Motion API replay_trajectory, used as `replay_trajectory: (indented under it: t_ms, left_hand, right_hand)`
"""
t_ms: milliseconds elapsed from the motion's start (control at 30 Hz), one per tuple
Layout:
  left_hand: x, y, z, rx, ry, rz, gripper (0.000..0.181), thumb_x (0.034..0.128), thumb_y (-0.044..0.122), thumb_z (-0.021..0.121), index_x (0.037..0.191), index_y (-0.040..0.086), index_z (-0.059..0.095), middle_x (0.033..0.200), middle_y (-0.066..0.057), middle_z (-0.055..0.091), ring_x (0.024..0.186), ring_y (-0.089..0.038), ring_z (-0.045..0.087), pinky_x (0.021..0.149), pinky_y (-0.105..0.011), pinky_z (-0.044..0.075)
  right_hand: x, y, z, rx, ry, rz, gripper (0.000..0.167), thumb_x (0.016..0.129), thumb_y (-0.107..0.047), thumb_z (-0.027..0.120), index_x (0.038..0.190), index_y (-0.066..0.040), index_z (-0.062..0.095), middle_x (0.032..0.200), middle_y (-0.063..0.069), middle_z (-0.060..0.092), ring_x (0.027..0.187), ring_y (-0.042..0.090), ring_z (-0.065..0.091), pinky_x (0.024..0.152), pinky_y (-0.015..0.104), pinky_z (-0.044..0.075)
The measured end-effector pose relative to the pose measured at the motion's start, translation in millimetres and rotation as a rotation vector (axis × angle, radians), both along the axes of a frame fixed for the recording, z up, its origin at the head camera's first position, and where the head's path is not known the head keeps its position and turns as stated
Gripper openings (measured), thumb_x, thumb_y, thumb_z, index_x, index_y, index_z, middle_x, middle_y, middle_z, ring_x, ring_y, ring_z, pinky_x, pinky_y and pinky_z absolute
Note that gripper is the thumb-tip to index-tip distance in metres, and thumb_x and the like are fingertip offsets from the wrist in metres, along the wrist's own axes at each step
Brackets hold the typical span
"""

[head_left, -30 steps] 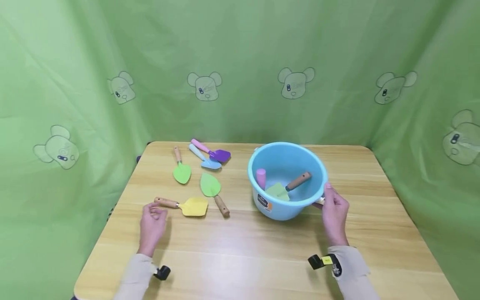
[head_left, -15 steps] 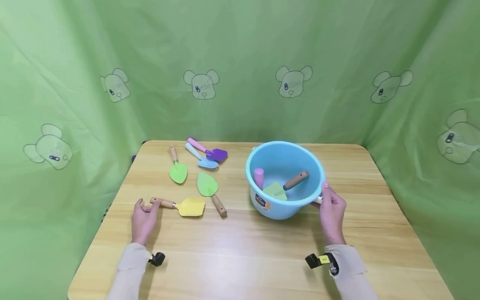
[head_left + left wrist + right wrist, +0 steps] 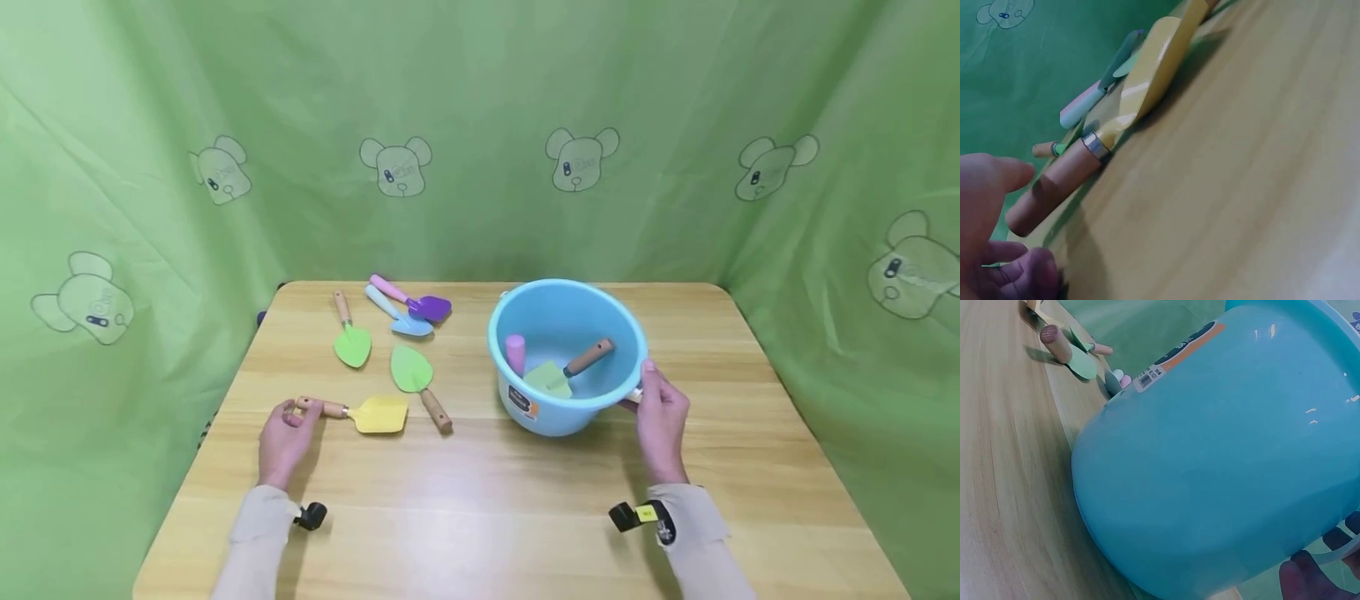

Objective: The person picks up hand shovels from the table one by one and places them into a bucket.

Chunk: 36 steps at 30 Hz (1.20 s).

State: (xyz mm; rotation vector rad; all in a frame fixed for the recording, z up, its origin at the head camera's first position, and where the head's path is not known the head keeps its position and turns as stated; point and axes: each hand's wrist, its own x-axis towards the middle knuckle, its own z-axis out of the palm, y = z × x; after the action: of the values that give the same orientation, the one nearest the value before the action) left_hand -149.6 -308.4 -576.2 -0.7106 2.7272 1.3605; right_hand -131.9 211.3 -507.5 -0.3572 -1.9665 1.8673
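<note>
My left hand (image 3: 285, 442) is at the wooden handle end of a yellow trowel (image 3: 382, 414). In the left wrist view the handle (image 3: 1054, 190) lies between the thumb (image 3: 1016, 173) and the bent fingers (image 3: 1038, 272), with no firm grip visible. On the right, my right hand (image 3: 663, 425) grips the side of a light blue bucket (image 3: 558, 417), thumb at the rim. The right wrist view shows fingers (image 3: 1313, 578) at the bucket's handle (image 3: 1335, 553), beside its wall (image 3: 1210, 450). Inside the bucket are a pale green trowel (image 3: 550, 379) with a brown handle and a pink handle (image 3: 515, 354).
Behind the yellow trowel lie two green trowels (image 3: 352, 346) (image 3: 412, 368), a blue one (image 3: 412, 324) and a purple one (image 3: 430, 308) with a pink handle. A green curtain (image 3: 480, 200) with bear faces stands around the wooden table (image 3: 450, 517).
My left hand has shifted left and now sits around the end of the yellow trowel's handle. The right hand keeps its grip on the bucket. The whole head view has shifted slightly.
</note>
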Motion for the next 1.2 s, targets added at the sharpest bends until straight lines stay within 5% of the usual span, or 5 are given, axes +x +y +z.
replay_trajectory:
  t_ms: [200,533,800,967,1200]
  left_hand:
    - [-0.5,3.7,0.9,-0.020,0.011,0.004,0.080,0.1007,0.058,0.057,0.152,-0.003,0.043,0.112,-0.017,0.064,0.096,-0.027,0.059,0.076,-0.028,0.047]
    - [9.0,6.4,0.9,0.169,0.017,0.035,0.079,0.1027,0.049,0.059,0.152,-0.006,0.033,0.137,-0.025,0.052,0.122,-0.036,0.054,0.102,-0.041,0.052]
    - [15.2,5.3,3.6,0.258,0.051,0.037,0.077,0.1032,0.044,0.061,0.152,-0.005,0.029,0.138,-0.027,0.057,0.110,-0.021,0.062,0.079,-0.011,0.052]
    - [14.4,5.1,3.7,0.364,0.111,0.076,0.069,0.1020,0.037,0.066,0.147,-0.003,0.033,0.113,-0.008,0.071,0.083,-0.001,0.067,0.075,-0.013,0.060]
    - [14.8,5.7,8.3,0.564,0.161,0.108,0.054,0.1016,0.025,0.068,0.138,0.001,0.037,0.087,0.020,0.070,0.085,0.002,0.072,0.089,-0.017,0.063]
  right_hand:
    - [-1.5,-1,0.8,-0.019,-0.007,-0.007,0.049,0.108,-0.044,0.052,0.128,-0.003,0.070,0.132,0.002,0.072,0.113,0.010,0.069,0.079,0.023,0.066]
    - [1.2,-2,-0.8,-0.024,-0.022,-0.008,0.050,0.108,-0.044,0.051,0.128,-0.002,0.069,0.131,0.002,0.072,0.109,0.010,0.070,0.079,0.022,0.066]
    - [0.9,-3,-1.7,-0.023,-0.007,-0.019,0.050,0.107,-0.043,0.052,0.127,-0.001,0.070,0.133,0.002,0.072,0.109,0.010,0.070,0.078,0.023,0.066]
    - [-0.2,-3,-1.1,-0.015,-0.005,-0.021,0.050,0.108,-0.044,0.052,0.127,-0.001,0.070,0.131,0.002,0.073,0.108,0.010,0.071,0.079,0.024,0.067]
    - [-1.8,0,0.8,0.007,-0.004,-0.005,0.050,0.108,-0.044,0.051,0.127,-0.002,0.071,0.129,0.002,0.073,0.110,0.010,0.070,0.080,0.023,0.066]
